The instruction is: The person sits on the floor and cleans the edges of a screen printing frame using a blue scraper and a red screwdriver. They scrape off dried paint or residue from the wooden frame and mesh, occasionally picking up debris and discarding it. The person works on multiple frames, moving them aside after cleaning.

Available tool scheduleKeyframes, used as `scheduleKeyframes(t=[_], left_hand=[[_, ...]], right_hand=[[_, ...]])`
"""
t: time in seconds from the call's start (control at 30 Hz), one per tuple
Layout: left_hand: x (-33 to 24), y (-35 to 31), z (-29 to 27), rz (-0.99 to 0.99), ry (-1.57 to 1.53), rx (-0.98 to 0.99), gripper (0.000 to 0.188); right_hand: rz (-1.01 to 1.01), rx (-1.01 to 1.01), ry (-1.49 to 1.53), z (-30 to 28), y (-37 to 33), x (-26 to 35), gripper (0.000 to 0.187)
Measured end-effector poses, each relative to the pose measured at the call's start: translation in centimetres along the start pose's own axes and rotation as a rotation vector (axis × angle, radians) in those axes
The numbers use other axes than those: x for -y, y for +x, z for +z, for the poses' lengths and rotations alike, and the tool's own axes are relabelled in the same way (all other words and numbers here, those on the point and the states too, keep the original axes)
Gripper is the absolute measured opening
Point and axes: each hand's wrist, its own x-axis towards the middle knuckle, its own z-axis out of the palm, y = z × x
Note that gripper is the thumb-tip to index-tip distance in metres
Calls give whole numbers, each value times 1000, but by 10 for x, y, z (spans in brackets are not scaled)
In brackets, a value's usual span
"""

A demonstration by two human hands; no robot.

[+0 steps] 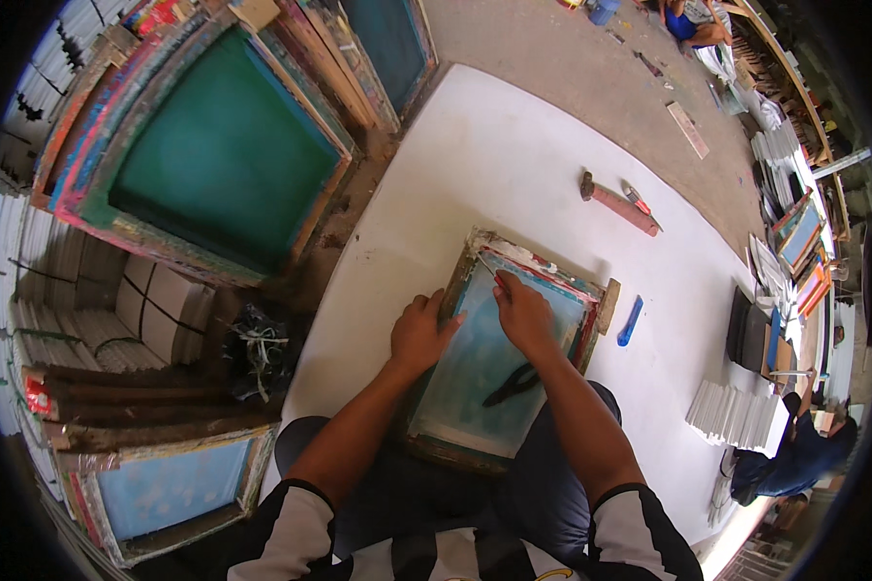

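Note:
A screen-printing frame (455, 407) with pale blue mesh and paint-crusted wooden edges rests tilted against my lap, over a white board. My left hand (421, 334) grips its left edge, with the thumb lying toward the mesh. Close to the upper left corner, my right hand (525, 315) is closed around something thin. A slim light-coloured shaft (488, 266) runs from those fingers to the corner; its kind is too small to make out. Dark pliers (510, 385) lie on the mesh under my right forearm, which partly covers them.
On the white board (397, 223) lie a hammer (620, 206), a red-and-white tool (637, 198) and a blue cutter (631, 321). Stacked screen frames (223, 145) stand at left, another frame (174, 484) below them. White sheets (736, 416) and a person (794, 460) are at right.

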Motion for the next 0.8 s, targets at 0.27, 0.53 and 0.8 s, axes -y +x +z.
scheduleKeyframes(t=[0.27, 0.53, 0.8], left_hand=[[-1, 12, 11, 10, 25, -81, 58], [-2, 14, 14, 7, -19, -98, 53], [-1, 13, 13, 4, -55, -121, 51]], right_hand=[[17, 121, -101, -8, 6, 11, 39], [24, 186, -290, -12, 13, 16, 42], [-36, 188, -399, -13, 11, 21, 45]])
